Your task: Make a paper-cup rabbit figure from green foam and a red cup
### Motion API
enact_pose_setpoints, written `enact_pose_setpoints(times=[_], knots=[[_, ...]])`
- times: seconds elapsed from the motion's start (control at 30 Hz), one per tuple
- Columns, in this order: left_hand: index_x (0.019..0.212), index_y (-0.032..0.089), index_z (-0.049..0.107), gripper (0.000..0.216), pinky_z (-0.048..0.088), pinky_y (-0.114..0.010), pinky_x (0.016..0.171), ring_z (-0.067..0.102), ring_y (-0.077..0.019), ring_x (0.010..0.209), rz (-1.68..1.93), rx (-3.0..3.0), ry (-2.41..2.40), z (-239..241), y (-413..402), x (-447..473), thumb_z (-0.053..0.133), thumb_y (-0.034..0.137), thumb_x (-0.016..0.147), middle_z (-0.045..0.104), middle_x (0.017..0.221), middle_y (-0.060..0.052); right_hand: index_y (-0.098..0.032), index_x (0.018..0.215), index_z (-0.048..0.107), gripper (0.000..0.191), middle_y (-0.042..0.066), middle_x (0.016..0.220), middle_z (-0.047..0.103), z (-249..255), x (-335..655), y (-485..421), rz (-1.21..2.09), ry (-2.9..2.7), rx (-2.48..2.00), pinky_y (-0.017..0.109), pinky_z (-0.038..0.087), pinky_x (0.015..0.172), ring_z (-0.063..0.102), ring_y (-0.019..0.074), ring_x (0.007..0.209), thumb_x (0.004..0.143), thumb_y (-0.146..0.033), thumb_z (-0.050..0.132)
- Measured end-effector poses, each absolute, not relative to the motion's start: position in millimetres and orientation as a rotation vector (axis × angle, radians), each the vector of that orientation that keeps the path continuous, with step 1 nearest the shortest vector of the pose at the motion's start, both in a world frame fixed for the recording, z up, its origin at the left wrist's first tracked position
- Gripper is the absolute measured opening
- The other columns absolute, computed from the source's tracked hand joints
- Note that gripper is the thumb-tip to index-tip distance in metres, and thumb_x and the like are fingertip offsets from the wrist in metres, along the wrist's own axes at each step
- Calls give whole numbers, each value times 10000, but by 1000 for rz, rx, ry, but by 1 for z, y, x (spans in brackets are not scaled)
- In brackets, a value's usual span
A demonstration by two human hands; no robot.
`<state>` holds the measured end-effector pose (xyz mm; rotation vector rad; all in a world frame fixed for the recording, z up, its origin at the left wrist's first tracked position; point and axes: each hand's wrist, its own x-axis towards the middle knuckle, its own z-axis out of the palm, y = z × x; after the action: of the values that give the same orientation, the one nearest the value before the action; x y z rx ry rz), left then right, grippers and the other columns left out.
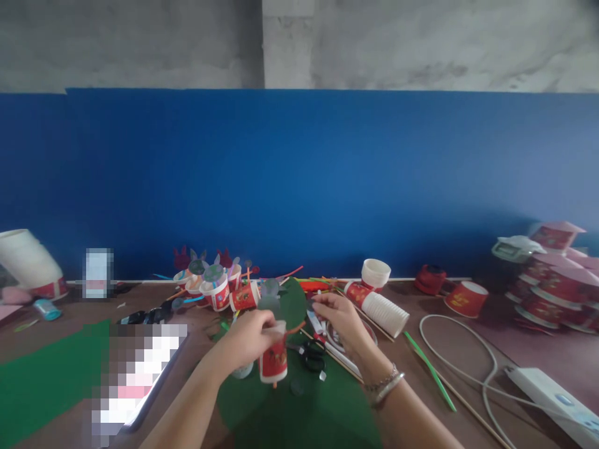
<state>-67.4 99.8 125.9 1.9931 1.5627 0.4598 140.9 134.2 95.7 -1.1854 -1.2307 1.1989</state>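
Observation:
My left hand point(259, 330) is closed around the rim of a red paper cup point(274, 360) with a white edge. The cup hangs over a dark green sheet point(299, 418), and a brownish-orange pipe cleaner point(296, 328) sticks out from its right side. To the right of it, my right hand point(341, 315) has its fingertips pinched together; whatever lies between them is too small to make out. Below that hand are a small white tube point(316, 323) and black-handled scissors point(312, 358). Just behind the cup, a round dark green piece point(294, 302) stands up.
Decorated paper cups point(215, 292) cluster behind my left hand. A stack of cups point(384, 313) lies at the right, near green pipe cleaners point(433, 374). A power strip point(556, 399) and its white cable point(489, 355) occupy the right. A blurred-out tablet-like device point(145, 380) lies left.

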Motion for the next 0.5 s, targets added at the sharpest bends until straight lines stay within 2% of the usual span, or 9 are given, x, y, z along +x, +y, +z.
enact_pose_setpoints(times=[0.1,0.23,0.5], knots=[[650,189,505,233,293,-230,524,483,-134,585,632,1902,1594,128,101,-65,458,387,762,516,593,26,-160,681,591,210,-8,611,565,103,144,131,1340,-1063,-1109,213,381,516,509,103,559,638,-337,695],[640,190,489,258,286,-230,520,457,-130,571,738,1847,1546,126,101,-61,471,417,762,496,587,32,-176,707,610,209,-2,715,610,102,141,127,1521,-932,-1006,223,421,588,556,126,671,617,-322,729],[671,187,514,242,299,-224,526,475,-127,580,796,1809,1460,121,99,-56,474,403,772,545,624,22,-163,702,619,236,1,679,615,93,129,128,1534,-753,-1039,220,409,558,564,128,643,560,-283,763]])
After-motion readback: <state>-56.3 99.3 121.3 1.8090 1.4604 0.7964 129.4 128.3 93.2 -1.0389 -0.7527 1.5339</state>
